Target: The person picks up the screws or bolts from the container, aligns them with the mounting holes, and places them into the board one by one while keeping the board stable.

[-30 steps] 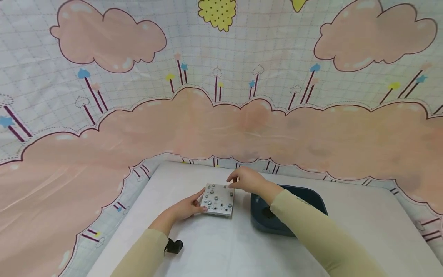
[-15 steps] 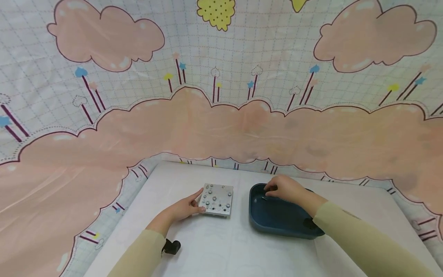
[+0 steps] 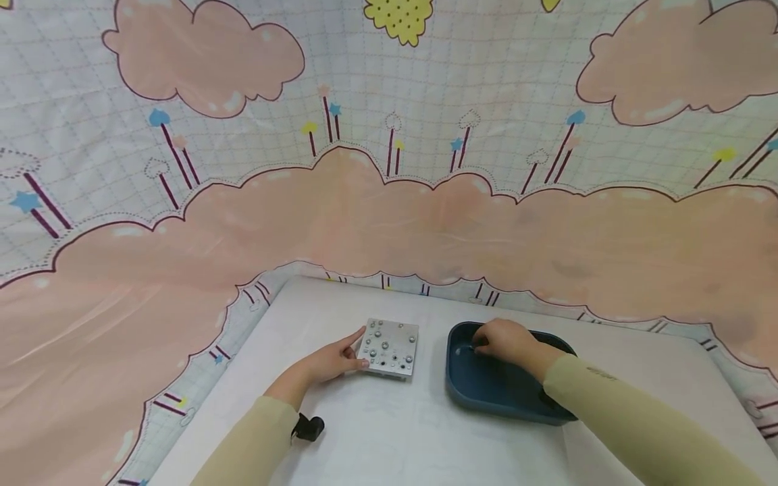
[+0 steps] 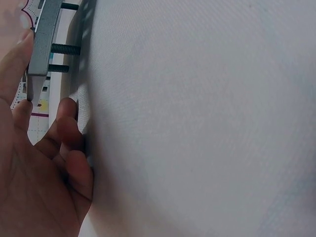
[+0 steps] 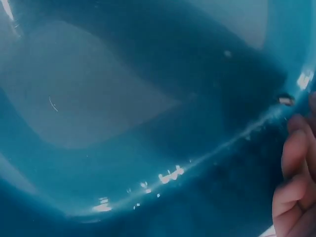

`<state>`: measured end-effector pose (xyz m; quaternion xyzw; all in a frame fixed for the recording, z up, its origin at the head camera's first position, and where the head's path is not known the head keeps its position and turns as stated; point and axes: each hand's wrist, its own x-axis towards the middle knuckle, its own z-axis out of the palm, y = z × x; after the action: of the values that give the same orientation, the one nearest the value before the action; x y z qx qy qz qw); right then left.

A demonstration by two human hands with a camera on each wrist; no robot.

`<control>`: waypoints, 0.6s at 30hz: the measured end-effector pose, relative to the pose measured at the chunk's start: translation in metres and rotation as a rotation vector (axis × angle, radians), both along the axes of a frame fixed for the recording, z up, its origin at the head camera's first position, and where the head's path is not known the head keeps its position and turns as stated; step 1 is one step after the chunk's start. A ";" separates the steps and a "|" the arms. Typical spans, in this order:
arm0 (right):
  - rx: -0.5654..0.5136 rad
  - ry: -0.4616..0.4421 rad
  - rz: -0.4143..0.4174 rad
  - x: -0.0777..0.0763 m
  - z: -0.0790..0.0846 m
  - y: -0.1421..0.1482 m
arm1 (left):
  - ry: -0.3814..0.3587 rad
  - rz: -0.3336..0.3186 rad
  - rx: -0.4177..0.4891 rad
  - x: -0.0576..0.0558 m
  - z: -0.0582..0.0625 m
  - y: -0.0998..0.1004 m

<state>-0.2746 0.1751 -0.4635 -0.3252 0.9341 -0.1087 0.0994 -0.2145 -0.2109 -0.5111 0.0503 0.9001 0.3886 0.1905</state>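
Observation:
My left hand holds a square metal plate at its left edge, thumb at the near corner and a finger along the far side. Several bolts and holes dot the plate's top. In the left wrist view, threaded bolt ends stick out from its underside above the white cloth. My right hand reaches into the far left part of a dark blue tray, fingers curled downward. Close to those fingers is a small shiny metal piece; I cannot tell whether they grip it.
A white cloth covers the table. The tray stands right of the plate with a gap between. A black device sits at the left wrist. Behind the table hangs a printed curtain with clouds.
My right hand has gone from the plate's far right corner over to the tray, then lower into it. The left hand stays at the plate. The head view has shifted slightly.

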 end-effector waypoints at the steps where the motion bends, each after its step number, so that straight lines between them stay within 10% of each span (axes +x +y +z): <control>1: 0.006 0.005 -0.006 0.000 -0.002 0.000 | -0.001 -0.002 -0.001 0.000 0.000 0.000; 18: 0.084 0.098 0.032 -0.005 -0.025 -0.011 | -0.009 -0.004 -0.030 0.001 0.006 0.002</control>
<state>-0.2797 0.1644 -0.4884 -0.3405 0.9363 -0.0517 0.0686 -0.2139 -0.2087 -0.5046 0.0477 0.9048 0.3749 0.1961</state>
